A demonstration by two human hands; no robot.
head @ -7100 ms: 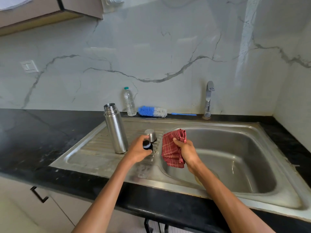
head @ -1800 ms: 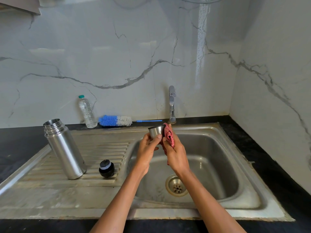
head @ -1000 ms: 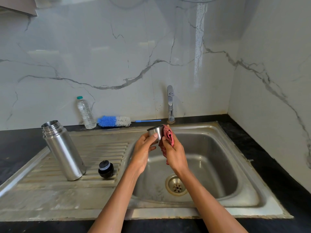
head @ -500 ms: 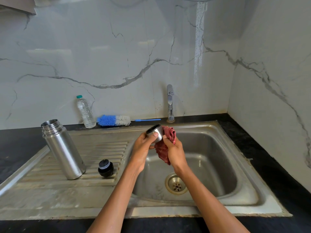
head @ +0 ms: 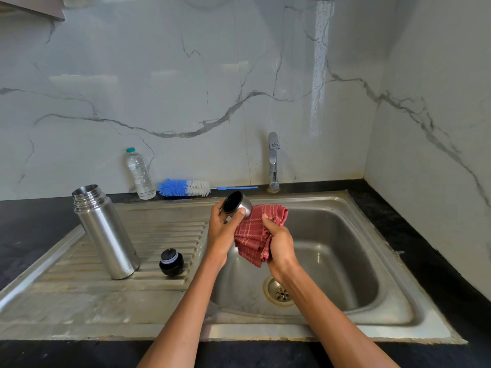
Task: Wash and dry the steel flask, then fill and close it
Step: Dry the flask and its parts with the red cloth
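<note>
Steel cup pinched in left hand; right hand clutches red cloth touching cup

Left hand grips steel cup; right hand holds red cloth over sink
</note>
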